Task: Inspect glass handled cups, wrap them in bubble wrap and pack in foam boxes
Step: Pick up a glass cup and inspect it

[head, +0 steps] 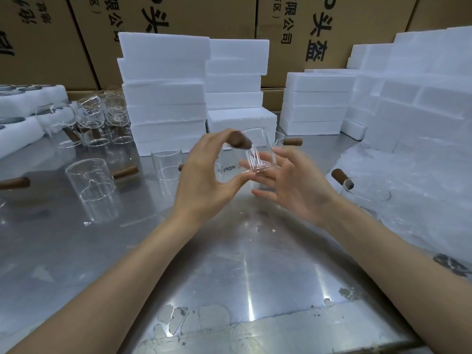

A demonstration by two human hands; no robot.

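Right now I have one glass cup [256, 154] lifted above the steel table [229, 264], roughly at its middle, between both hands. My left hand [204, 180] has fingertips curled over the cup's brown wooden handle [238, 143], thumb stretched out beneath toward the glass. My right hand [293, 185] is spread flat with straight fingers touching the cup's base and side, steadying rather than gripping. Held up like this, the clear wall catches the light, which I judge suits checking for flaws; wrapping is not yet started.

More handled cups [90, 185] stand on the table to the left, apparently waiting their turn. Bubble wrap [408, 180] lies at the right within easy reach, a cup [367, 189] resting at its edge. Stacked white foam boxes [166, 98] sit just behind.

Cardboard cartons [332, 26] at the back carry black Chinese print; I can read "头盔" and "有限公司", the rest being cut off.
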